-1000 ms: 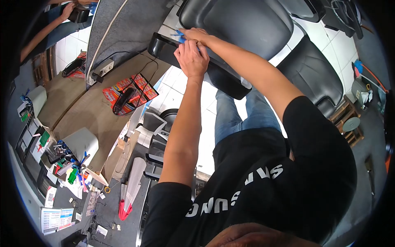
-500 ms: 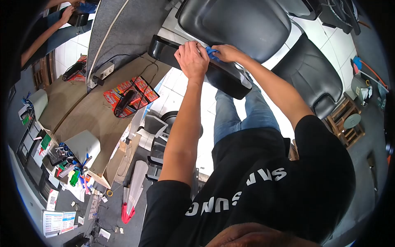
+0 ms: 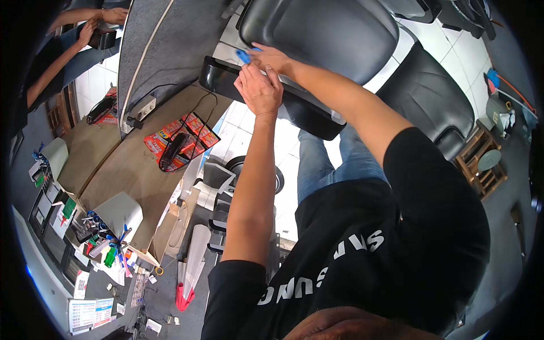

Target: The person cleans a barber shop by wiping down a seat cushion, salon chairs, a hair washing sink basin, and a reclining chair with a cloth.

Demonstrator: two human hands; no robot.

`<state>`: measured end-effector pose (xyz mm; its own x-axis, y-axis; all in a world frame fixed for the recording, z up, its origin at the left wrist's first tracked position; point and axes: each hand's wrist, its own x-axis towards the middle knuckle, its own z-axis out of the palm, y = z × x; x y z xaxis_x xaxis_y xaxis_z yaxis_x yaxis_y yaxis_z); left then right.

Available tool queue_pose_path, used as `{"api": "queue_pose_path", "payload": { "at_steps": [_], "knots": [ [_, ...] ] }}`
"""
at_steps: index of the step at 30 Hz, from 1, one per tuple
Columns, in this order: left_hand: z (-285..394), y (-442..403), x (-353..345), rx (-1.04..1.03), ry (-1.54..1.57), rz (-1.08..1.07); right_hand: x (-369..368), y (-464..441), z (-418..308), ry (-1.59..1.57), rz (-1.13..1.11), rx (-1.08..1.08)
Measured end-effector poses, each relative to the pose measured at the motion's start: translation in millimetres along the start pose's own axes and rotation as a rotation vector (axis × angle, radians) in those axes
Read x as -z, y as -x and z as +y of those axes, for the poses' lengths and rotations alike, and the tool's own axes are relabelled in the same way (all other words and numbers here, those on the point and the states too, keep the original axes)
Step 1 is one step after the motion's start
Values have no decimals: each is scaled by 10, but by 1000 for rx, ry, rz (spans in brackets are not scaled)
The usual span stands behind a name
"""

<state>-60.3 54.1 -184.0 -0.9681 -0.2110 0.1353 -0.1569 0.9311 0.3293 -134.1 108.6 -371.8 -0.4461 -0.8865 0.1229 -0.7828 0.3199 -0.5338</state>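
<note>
A long black armrest (image 3: 314, 119) crosses in front of a black padded chair seat (image 3: 326, 37). My left hand (image 3: 259, 90) rests on the armrest, its fingers bent over the far edge. Just beyond it, my right hand (image 3: 271, 59) reaches across between the armrest and the seat. A blue cloth (image 3: 243, 56) sticks out by the right fingertips, with a bit more blue under the fingers. The right palm is hidden from view.
On the left, a wooden counter (image 3: 122, 170) bears a black clipper (image 3: 173, 148) on a red sheet, a cable and a power strip (image 3: 145, 106). A mirror (image 3: 85, 73) stands beside it. Another black chair (image 3: 428, 93) and a wooden stool (image 3: 481, 161) are on the right.
My right hand came back along the armrest with the cloth, then moved out again past my left hand toward the upper left. My left hand stays on the armrest.
</note>
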Motion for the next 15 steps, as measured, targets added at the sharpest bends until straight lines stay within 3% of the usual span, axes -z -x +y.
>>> {"api": "queue_pose_path", "payload": {
  "at_steps": [1, 3, 5, 7, 10, 12, 14, 15],
  "knots": [
    [9, 3, 9, 1, 9, 1, -101, 261, 13, -63, 77, -2],
    [14, -1, 21, 1, 28, 10, 320, 872, -144, 143, -111, 83],
    [19, 1, 21, -5, 21, 12, 755, 1297, -297, 9, -275, -54],
    [31, -23, 22, -1, 27, 14, 853, 1796, -316, -195, -98, -121],
    [47, -35, 27, -1, 26, 15, 1209, 2242, -315, -320, -172, -584],
    [51, -11, 43, -4, 13, 9, 1274, 2622, -169, -452, 35, -1074],
    [56, -17, 34, -8, 1, -7, 1969, 2748, 13, -640, 87, -1306],
    [62, -22, 37, -12, -5, -6, 1933, 2982, 276, -533, 314, -1290]
  ]
}}
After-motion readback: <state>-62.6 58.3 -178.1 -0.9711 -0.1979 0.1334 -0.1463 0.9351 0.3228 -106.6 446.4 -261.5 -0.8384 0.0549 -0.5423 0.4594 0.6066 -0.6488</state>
